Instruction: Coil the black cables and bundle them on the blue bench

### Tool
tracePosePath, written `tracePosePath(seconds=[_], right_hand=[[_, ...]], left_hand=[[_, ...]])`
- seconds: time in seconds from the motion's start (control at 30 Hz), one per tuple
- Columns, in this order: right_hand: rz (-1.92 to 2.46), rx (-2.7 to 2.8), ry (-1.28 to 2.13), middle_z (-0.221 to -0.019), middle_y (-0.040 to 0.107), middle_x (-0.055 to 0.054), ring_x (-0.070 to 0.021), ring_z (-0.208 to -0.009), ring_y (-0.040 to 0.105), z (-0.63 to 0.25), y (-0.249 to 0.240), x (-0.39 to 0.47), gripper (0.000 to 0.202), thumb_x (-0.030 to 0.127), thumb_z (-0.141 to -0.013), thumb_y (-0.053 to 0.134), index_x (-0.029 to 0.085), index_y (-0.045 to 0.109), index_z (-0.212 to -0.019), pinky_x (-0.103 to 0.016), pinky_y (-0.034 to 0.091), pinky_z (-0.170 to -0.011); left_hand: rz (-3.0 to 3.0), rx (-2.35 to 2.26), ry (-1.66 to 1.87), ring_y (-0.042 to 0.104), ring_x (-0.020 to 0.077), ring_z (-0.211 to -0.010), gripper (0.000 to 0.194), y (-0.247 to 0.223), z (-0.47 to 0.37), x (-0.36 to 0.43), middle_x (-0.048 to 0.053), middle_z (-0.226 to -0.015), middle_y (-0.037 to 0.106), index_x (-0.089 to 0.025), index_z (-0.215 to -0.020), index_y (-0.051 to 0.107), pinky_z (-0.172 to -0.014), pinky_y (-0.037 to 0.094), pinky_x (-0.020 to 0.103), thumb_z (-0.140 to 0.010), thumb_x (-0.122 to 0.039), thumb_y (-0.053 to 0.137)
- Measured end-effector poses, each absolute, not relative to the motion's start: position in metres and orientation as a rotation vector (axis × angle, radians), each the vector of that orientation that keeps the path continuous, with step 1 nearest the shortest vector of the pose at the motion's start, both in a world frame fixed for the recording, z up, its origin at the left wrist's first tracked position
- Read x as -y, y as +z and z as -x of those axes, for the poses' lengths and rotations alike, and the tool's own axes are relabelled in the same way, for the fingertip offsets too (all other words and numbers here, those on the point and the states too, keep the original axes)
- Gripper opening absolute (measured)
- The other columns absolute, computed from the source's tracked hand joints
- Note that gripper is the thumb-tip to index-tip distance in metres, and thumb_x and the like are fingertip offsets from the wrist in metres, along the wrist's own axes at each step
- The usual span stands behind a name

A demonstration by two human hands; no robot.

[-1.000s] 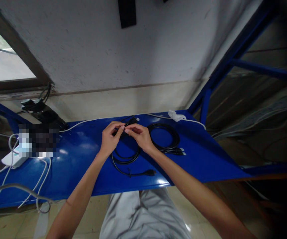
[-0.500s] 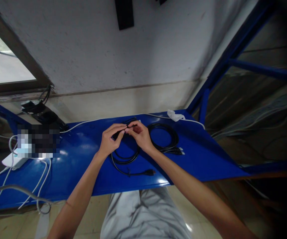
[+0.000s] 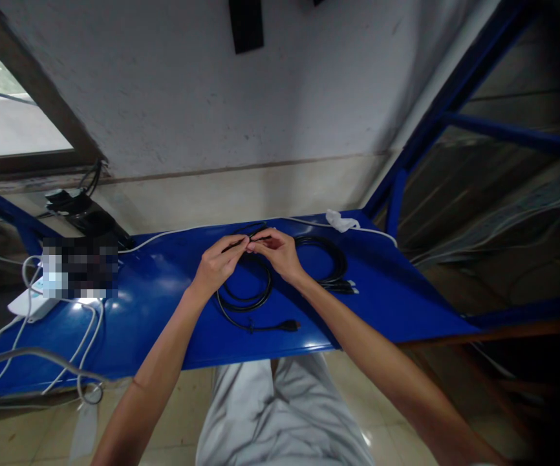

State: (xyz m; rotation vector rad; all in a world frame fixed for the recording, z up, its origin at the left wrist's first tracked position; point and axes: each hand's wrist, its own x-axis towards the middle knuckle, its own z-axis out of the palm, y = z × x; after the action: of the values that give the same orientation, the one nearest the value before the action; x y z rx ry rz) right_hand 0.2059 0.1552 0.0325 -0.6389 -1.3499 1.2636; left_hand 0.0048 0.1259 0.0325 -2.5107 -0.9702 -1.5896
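Observation:
My left hand (image 3: 219, 262) and my right hand (image 3: 279, 254) meet fingertip to fingertip over the blue table. Both are closed, pinching a thin stretch of black cable. Below them a loosely coiled black cable (image 3: 247, 307) lies on the tabletop, its plug (image 3: 290, 325) pointing right near the front edge. A small dark tie (image 3: 249, 325) sits on the cable short of that plug. Beside my right hand rests a second coil of black cable (image 3: 341, 259), with several plugs (image 3: 341, 285) bunched at its lower side. The fingers hide part of what they hold.
The blue table (image 3: 387, 304) runs along a wall. A white power strip (image 3: 35, 301) with white cords stands at the left, near a black cylinder-like object (image 3: 96, 223). Crumpled white plastic (image 3: 341, 221) lies at the back right. A blue frame post (image 3: 396, 204) rises at right.
My left fingers have drawn closer together, and my hands still meet at the black cable. The whole view has shifted slightly, while the coils stay put on the table.

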Motion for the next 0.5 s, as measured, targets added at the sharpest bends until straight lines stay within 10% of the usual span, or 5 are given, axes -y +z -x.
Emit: tracePosePath(seconds=[0.27, 0.5], right_hand=[[0.62, 1.585, 1.097, -0.122, 0.08, -0.007, -0.0247, -0.11, 0.078, -0.224, 0.064, -0.111, 0.037, 0.051, -0.095, 0.082, 0.027, 0.078, -0.124, -0.044, 0.062, -0.105], [0.794, 2.235, 0.611, -0.162, 0.057, -0.015, -0.0352, -0.148, 0.056, -0.271, 0.028, -0.018, 0.084, 0.048, -0.091, 0.088, 0.035, 0.049, -0.164, -0.058, 0.047, -0.123]], left_hand=[[2.429, 0.785, -1.545, 0.075, 0.0249, -0.122, 0.032, 0.047, 0.004, -0.114, 0.01, -0.133, 0.077, -0.028, -0.135, 0.076, -0.102, 0.067, 0.046, -0.106, -0.018, 0.066], [2.482, 0.687, -1.418, 0.074, 0.0301, -0.128, 0.053, 0.041, 0.016, -0.095, 0.011, -0.14, 0.074, -0.033, -0.152, 0.064, -0.105, 0.067, 0.052, -0.104, -0.012, 0.067]])
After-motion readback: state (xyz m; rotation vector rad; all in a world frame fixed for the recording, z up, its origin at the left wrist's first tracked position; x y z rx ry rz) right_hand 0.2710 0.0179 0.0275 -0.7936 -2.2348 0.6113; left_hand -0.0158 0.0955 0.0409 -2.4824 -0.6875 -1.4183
